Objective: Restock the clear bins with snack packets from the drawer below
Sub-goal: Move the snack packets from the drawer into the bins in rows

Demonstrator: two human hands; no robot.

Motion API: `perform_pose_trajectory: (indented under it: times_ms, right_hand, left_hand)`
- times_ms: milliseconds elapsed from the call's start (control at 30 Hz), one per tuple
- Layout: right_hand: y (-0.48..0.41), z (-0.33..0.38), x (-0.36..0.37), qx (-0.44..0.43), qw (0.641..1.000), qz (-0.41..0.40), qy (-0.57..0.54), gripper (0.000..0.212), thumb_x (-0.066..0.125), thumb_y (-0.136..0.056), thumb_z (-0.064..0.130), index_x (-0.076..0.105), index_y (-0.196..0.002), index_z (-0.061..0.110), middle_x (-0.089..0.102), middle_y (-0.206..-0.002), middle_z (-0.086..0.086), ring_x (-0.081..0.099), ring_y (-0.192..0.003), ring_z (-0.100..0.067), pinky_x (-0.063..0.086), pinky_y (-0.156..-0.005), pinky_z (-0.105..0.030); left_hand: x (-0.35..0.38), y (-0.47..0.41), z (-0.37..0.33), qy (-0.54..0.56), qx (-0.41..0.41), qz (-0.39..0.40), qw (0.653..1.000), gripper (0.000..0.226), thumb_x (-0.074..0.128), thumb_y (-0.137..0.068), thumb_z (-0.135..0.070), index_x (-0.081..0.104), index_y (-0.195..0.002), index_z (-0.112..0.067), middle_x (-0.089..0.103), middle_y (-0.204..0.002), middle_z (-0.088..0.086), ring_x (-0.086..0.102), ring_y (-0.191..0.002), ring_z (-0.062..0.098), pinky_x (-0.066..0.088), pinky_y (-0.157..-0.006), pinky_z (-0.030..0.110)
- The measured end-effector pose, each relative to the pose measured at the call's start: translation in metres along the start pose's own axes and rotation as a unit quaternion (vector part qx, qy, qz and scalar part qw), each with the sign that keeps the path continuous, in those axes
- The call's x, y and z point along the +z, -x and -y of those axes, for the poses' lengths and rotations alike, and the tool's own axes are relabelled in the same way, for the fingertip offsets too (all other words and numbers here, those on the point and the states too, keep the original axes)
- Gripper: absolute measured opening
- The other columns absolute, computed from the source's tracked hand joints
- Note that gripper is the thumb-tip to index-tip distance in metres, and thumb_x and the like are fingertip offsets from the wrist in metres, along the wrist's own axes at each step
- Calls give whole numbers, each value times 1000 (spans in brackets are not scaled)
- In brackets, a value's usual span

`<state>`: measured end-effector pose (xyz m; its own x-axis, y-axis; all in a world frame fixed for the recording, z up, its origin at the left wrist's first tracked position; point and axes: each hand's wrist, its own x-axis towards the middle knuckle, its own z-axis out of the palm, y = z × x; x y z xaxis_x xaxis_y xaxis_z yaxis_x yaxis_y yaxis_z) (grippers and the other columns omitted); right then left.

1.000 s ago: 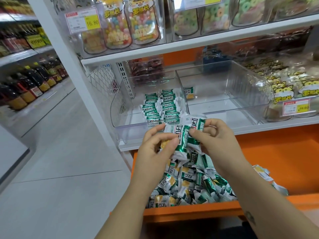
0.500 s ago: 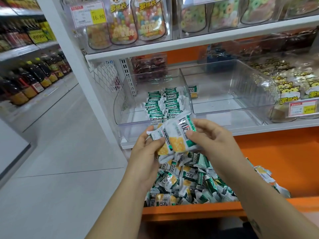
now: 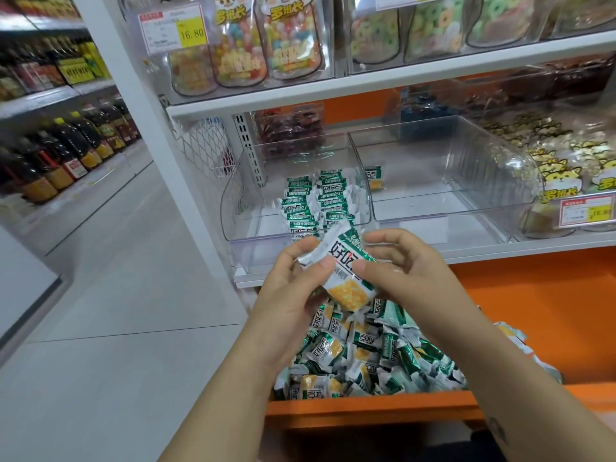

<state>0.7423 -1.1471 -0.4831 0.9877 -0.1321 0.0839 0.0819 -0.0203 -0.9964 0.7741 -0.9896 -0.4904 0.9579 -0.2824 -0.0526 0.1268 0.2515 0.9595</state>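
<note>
Where the orange drawer [image 3: 366, 411] stands open with its front rim nearest, a heap [image 3: 366, 355] of green-and-white packets fills its left part. Just above the drawer both hands share one packet [image 3: 346, 278]. The left hand [image 3: 290, 295] pinches its left end between thumb and fingers, and the right hand [image 3: 413, 278] pinches its right edge, fingers curled. Higher above the drawer sits the left bin [image 3: 240, 215] with two rows [image 3: 316, 201] of packets. The right bin [image 3: 466, 208] beside it holds a lone packet [image 3: 374, 177] at the back.
</note>
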Motion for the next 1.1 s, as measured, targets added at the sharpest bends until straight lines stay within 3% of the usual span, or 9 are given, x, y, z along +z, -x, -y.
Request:
perform_pose_trajectory:
  times_ms: [133,267,333,467,567,667,767,867,1100]
  right_hand:
    - [0,3,-2,-52,992,41,108,35,78,-74,9,56,-99,21,64,-92,12,64,-77,5,55,-65,-20]
    - [-3,0,2,-80,969,96,211,41,79,-74,15,51,-102,25,57,-95,19,55,-87,15,47,-63,-7]
    - [-6,-1,4,-95,962,103,235,44,80,-72,20,50,-103,26,54,-100,21,48,-95,16,48,-69,-7]
    - [-15,-4,7,-99,963,118,223,46,82,-71,25,50,-104,29,56,-107,21,54,-97,10,51,-78,-14]
    - [-25,-6,6,-120,961,96,230,48,79,-73,33,47,-109,40,49,-111,33,44,-107,18,37,-85,-4]
    - [-40,-15,-4,-161,952,-34,257,50,72,-80,34,47,-124,35,43,-117,28,37,-113,10,25,-90,-1]
    - [-56,-31,-17,-137,924,-149,326,51,64,-87,29,47,-134,23,44,-138,6,29,-133,-10,23,-109,-21]
    - [-65,-46,-21,-57,907,-133,395,53,58,-91,31,41,-141,21,34,-151,0,17,-143,-18,15,-117,-37]
    - [-70,-51,-17,-55,902,-146,402,50,58,-90,31,45,-137,22,35,-150,3,13,-144,-17,9,-116,-36]
  left_hand:
    - [-26,-3,-12,-331,34,45,942,90,79,-63,-54,29,-137,-50,53,-120,-27,49,-119,-5,42,-102,30]
    - [-22,-3,-27,-550,118,102,821,76,76,-74,-41,34,-137,-48,41,-130,-32,35,-123,-12,32,-102,15]
    - [-18,-8,-35,-615,135,132,765,70,75,-76,-41,40,-137,-43,45,-129,-27,41,-118,-7,37,-101,21]
    - [-17,-23,-46,-662,141,168,717,68,76,-75,-41,46,-135,-37,53,-118,-18,48,-102,-3,39,-87,15]
    - [-20,-37,-52,-680,139,168,700,69,75,-74,-46,45,-135,-38,49,-112,-16,46,-98,-3,35,-80,8]
    - [-28,-59,-62,-685,137,108,708,70,77,-72,-46,48,-135,-33,48,-116,-10,48,-101,5,37,-80,15]
    - [-35,-87,-71,-660,163,6,733,66,77,-74,-39,50,-132,-26,45,-115,-6,46,-98,8,36,-82,22]
    - [-36,-115,-69,-678,165,-42,715,65,77,-76,-33,49,-133,-21,41,-114,-3,45,-101,12,37,-86,26]
    - [-53,-165,-52,-722,18,39,690,67,79,-75,-31,48,-134,-18,52,-133,8,53,-115,25,41,-93,31]
